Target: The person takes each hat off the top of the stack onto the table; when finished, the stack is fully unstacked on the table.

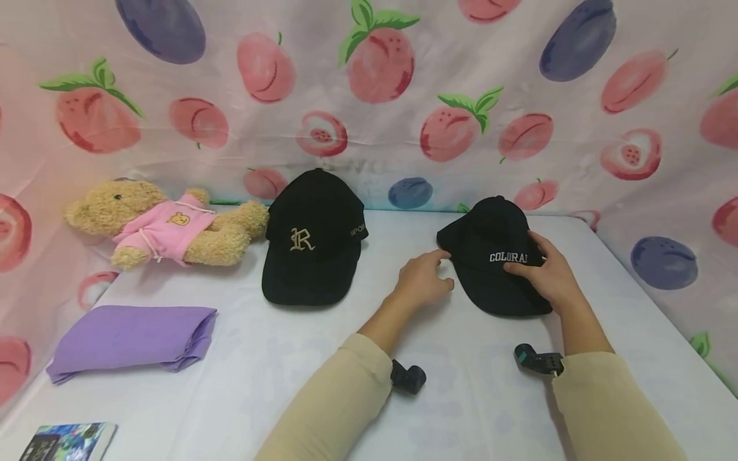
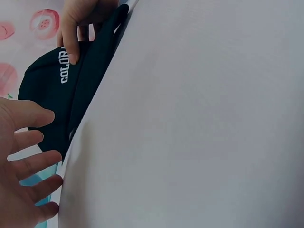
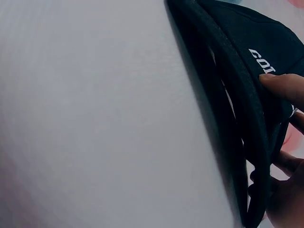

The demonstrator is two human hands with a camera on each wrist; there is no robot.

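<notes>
On the right side of the table a black cap (image 1: 487,234) with white "COLORA" lettering lies with its brim toward the person. My right hand (image 1: 552,274) grips its right side, thumb on the front by the lettering and fingers round the back edge. In the right wrist view the thumb (image 3: 285,86) presses the crown just above the brim. My left hand (image 1: 422,279) is at the cap's left edge, its fingertips right by the side. Seen from the left wrist, those fingers (image 2: 35,165) are spread and relaxed, holding nothing.
Left of the hands stands another black cap (image 1: 314,272) with a gold "R". Beyond it lies a teddy bear (image 1: 173,230) in a pink top. A folded purple cloth (image 1: 132,336) and a book (image 1: 72,442) lie at the left. A fruit-print curtain (image 1: 490,57) hangs behind the table.
</notes>
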